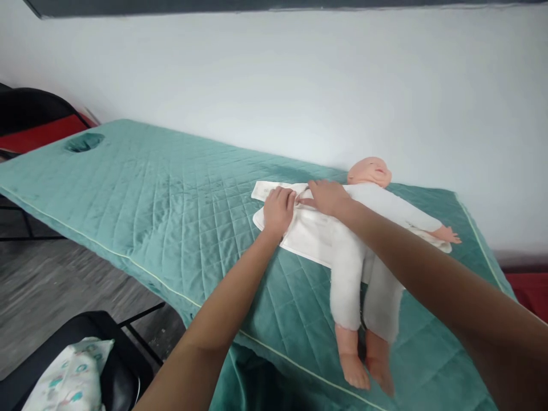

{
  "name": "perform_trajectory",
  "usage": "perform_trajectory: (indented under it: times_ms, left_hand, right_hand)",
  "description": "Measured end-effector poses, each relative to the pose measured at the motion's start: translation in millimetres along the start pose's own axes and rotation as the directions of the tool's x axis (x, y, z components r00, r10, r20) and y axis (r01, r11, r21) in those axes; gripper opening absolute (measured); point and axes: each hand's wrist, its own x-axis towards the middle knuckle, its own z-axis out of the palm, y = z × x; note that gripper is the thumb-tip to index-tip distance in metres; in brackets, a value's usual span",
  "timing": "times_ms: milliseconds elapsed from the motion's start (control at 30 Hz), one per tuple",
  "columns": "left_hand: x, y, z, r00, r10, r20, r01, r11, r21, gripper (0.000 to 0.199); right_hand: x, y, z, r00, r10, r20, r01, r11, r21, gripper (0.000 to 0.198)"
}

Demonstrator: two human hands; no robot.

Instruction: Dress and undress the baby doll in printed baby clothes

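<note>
1. White cloth garment [310,234] is spread on our green quilted bed [171,211], mostly left of the doll [349,262], with what looks like a sleeve [262,190] poking further left.
2. Our left hand [279,210] is nearer that sleeve, fingers bent and close together over the cloth; we can't tell if they're pinching.
3. Our right hand [329,197] is nearer the doll's torso, thumb and index finger apart, grip unclear too.
4. Doll's long axis: head by the wall [257,85], feet toward us, sleeve roughly crosswise.

Lighting: soft, bright; wall [214,74] palest, upper centre. Floor [47,285], lower left: dim, smeared. Deep shadow: lower centre. Fine detail: slightly soft. Edges: wide-angle stretching.
</note>
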Motion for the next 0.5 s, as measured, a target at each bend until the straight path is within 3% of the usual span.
perform_trajectory:
  times_ms: [100,167,200,233,300,333,400,500]
  left_hand:
    - [2.1,-1.1,-0.4,0.980,-0.187,-0.073,0.195,0.971,0.140,0.032]
    - [3.1,-0.7,0.2,0.965,-0.261,-0.026,0.261,0.941,0.215,0.034]
    - [3.5,-0.2,0.6,0.962,-0.272,0.006,0.263,0.934,0.244,0.035]
    - [3.8,0.4,0.8,0.961,-0.273,0.032,0.255,0.929,0.267,0.036]
    - [4.5,1.4,0.7,0.960,-0.276,0.044,0.251,0.921,0.299,0.038]
    - [5.0,1.6,0.4,0.958,-0.285,0.039,0.259,0.914,0.311,0.040]
    - [6.5,1.4,-0.9,0.949,-0.314,0.034,0.289,0.906,0.308,0.044]
    - [11.6,-0.6,-3.9,0.927,-0.365,0.091,0.339,0.916,0.215,0.044]
  right_hand:
    - [-31.1,23.1,-9.7,0.989,0.043,-0.140,-0.020,0.987,0.160,0.042]
    - [-61.5,44.0,-8.9,0.927,0.207,-0.312,-0.099,0.939,0.328,0.041]
    - [-77.9,54.6,-5.2,0.852,0.348,-0.392,-0.173,0.893,0.416,0.038]
    - [-93.9,64.6,0.6,0.727,0.511,-0.458,-0.259,0.823,0.506,0.036]
    - [-122.1,80.8,15.9,0.471,0.780,-0.413,-0.374,0.600,0.707,0.034]
    - [-133.2,86.7,24.0,0.388,0.860,-0.332,-0.407,0.483,0.775,0.032]
    - [-148.2,94.2,37.4,0.349,0.919,-0.181,-0.460,0.336,0.822,0.031]
    - [-155.3,97.3,48.3,0.383,0.919,-0.092,-0.504,0.291,0.813,0.035]
